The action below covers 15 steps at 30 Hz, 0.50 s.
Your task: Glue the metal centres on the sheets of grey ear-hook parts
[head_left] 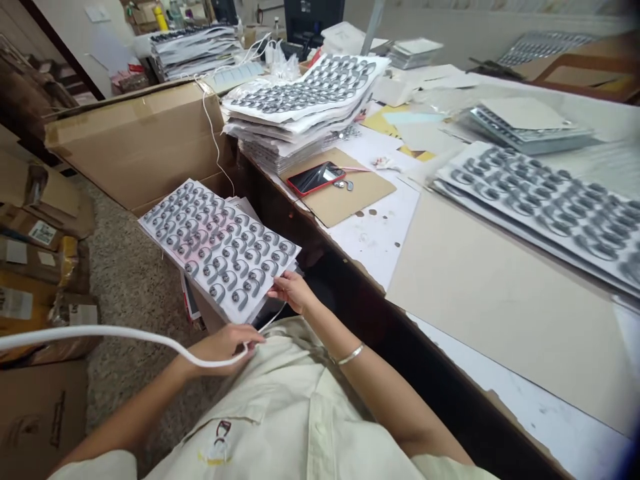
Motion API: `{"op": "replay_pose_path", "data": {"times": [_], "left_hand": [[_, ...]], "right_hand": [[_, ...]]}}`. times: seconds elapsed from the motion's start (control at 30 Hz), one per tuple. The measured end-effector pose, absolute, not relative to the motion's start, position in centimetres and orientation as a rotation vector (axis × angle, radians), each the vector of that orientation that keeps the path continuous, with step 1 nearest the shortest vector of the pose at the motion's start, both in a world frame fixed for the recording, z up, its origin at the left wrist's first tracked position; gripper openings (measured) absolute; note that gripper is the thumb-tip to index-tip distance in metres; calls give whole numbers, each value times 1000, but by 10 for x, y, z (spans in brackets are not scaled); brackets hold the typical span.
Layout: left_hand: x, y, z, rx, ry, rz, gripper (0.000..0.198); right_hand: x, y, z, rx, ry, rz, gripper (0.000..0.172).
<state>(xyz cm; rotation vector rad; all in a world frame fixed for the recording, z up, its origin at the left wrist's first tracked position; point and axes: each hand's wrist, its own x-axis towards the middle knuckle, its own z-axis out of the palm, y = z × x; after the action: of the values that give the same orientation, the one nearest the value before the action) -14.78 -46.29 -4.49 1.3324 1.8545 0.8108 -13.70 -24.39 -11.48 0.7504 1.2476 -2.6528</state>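
Note:
A stack of white sheets [220, 243], its top one covered with rows of grey hook-shaped pieces with round ends, lies tilted beside the table. My right hand [293, 291] pinches its near right corner, thumb and fingers closed on the edge. Just below the near corner, my left hand [227, 343] has its fingers curled round a white cable [150, 339]. That cable comes in from the left edge, crosses the hand and reappears thinner past the fingertips, by my shirt. What supports the stack is mostly hidden.
An open cardboard box flap [140, 143] rises behind the stack. On the table [365, 230] lie a red-edged phone [317, 178], a brown card [345, 207], a tall sheet pile [305, 110] and more hook-patterned sheets [540, 200]. Cartons [40, 307] line the floor at left.

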Motion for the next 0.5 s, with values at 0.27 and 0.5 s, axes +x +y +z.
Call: {"op": "replay_pose_path", "data": {"times": [0.27, 0.5], "left_hand": [[-116, -386, -19, 2011, 1734, 546, 33], [-192, -249, 9, 2538, 1516, 661, 43]], "right_hand": [[-76, -230, -85, 827, 1551, -2566, 18], [107, -102, 28, 1189, 2066, -2534, 30]]}}
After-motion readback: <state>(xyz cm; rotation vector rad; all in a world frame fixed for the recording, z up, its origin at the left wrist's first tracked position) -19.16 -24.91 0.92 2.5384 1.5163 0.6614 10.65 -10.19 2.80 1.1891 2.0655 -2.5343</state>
